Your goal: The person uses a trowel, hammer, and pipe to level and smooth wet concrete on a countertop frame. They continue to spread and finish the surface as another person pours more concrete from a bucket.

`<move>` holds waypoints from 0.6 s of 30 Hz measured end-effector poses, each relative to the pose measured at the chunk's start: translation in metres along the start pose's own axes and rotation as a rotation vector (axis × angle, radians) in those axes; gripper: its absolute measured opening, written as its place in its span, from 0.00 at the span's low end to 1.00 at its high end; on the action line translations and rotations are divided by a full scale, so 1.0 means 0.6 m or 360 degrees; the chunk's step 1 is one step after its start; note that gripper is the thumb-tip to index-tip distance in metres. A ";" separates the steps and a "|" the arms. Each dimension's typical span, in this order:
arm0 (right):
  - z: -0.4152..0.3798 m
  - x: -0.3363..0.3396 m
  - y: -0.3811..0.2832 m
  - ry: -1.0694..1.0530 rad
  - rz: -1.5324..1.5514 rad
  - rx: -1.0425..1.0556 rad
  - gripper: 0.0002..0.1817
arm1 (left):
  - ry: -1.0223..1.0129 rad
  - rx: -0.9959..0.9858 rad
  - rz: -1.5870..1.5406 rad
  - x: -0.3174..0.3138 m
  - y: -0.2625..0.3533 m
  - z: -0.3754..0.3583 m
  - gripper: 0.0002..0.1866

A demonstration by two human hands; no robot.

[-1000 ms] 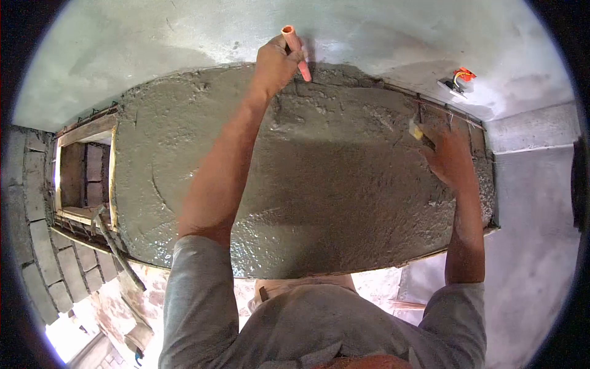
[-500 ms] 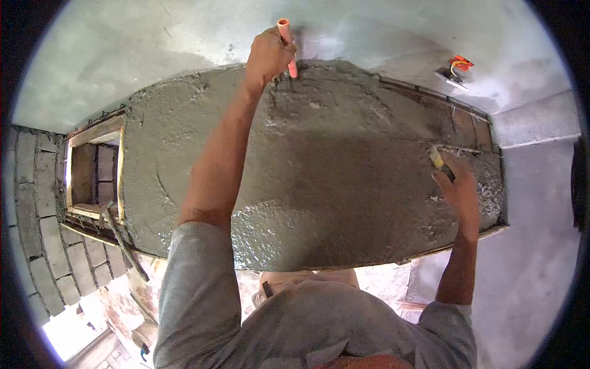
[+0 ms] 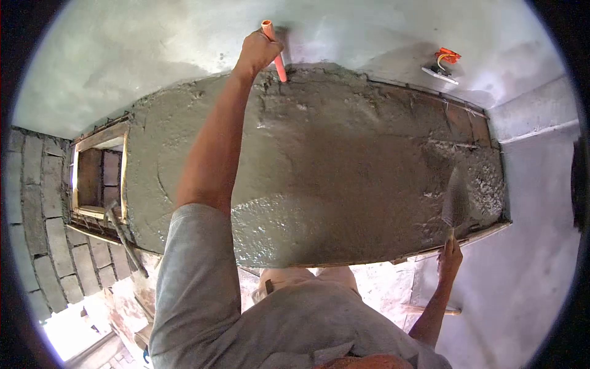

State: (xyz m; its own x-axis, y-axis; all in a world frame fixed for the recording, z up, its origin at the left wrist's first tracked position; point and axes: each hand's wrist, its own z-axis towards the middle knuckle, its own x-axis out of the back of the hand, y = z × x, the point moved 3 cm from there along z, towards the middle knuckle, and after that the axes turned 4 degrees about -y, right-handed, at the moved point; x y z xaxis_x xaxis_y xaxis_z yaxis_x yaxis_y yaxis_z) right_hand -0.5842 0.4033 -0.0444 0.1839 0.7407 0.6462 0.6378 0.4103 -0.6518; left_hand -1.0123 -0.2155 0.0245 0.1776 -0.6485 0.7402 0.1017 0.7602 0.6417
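My left hand [image 3: 259,52] is wrapped round an orange plastic pipe [image 3: 281,67], which stands slightly tilted by the back wall with its lower end at the wet concrete. The concrete [image 3: 332,178] fills a wide slab form, smooth and shiny in the middle and rough toward the back. At the front right, my right hand [image 3: 450,259] grips the handle of a pointed trowel [image 3: 455,200]. Its blade lies over the concrete, pointing away from me, beside a coarse gravelly patch [image 3: 487,187].
A wooden-framed opening [image 3: 126,175] is at the slab's left end, with a hammer-like tool [image 3: 126,243] hanging near it. Rods and bare form boards [image 3: 462,123] show at the back right. An orange electrical box with wires [image 3: 448,56] sits in the wall. Block masonry [image 3: 58,234] stands left.
My right hand has drawn back toward me to the front edge, and the trowel's blade now shows in full. My left hand stays on the pipe as the view shifts slightly.
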 end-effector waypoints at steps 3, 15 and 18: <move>-0.001 -0.007 -0.070 0.0402 -0.0905 0.1120 0.15 | -0.0110 0.0077 -0.0073 -0.006 0.001 0.004 0.15; 0.069 -0.033 -0.034 -0.0033 0.0382 0.0156 0.13 | -0.0300 0.0223 -0.0040 -0.042 0.016 0.042 0.19; 0.092 -0.021 0.013 0.0110 0.0239 0.0132 0.14 | -0.0284 -0.0013 0.0195 -0.089 -0.056 0.098 0.18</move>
State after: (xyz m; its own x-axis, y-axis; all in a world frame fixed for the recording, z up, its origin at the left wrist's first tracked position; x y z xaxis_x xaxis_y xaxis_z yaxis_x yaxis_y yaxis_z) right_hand -0.6227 0.4265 -0.0799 0.3253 0.7598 0.5630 0.5359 0.3425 -0.7717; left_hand -1.0826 -0.2083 -0.0249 0.0130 -0.5473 0.8368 0.0979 0.8336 0.5436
